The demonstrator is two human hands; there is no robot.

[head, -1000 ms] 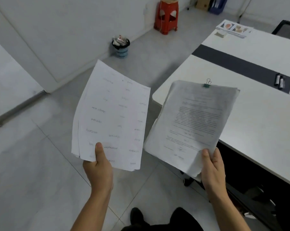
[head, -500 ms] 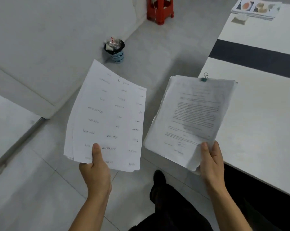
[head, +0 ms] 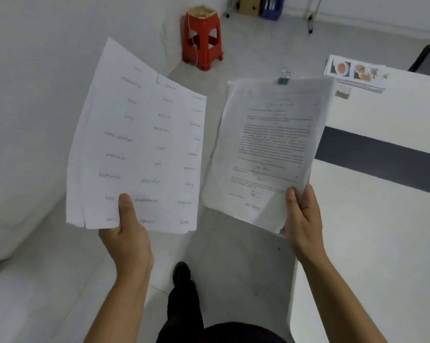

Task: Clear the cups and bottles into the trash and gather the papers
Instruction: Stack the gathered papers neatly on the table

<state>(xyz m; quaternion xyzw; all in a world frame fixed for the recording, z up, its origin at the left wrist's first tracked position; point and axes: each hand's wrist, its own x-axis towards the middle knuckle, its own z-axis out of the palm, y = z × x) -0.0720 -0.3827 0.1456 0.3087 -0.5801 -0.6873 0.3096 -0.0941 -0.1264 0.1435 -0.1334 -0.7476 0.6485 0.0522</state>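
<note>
Far left: plain white wall [head: 35, 70] above pale grey floor tiles [head: 233, 256]. Held up in front of these, a loose sheaf of papers [head: 139, 144], gripped near its lower edge by the left hand [head: 127, 241], thumb flat on the top sheet, fingers hidden behind it. Fastened at the top edge by a thin wire paper clip [head: 157, 78]. Covered in three columns of short handwritten-looking words, upside down from here and not readable.

Beyond, against the wall: a red plastic stool [head: 202, 38], worn pale on its seat. Further back, a cardboard box [head: 249, 4] beside blue folders [head: 272, 7]. Low in the middle, a dark shoe [head: 181, 271] on the tiles.

Right of centre: a thicker stack of papers [head: 265, 149], just beside the sheaf without touching it, held over the table's near edge. Bound at the top by a binder clip [head: 284, 76]. Pinched at the lower right corner by the right hand [head: 304, 224], thumb on top, fingers wrapped round the edge. Dense printed paragraphs, too blurred to read.

Right: a white table [head: 382, 243], crossed by a dark band [head: 382, 159]. At its far end, a small pile of leaflets [head: 356, 70] with food photographs; no legible wording or brand.
</note>
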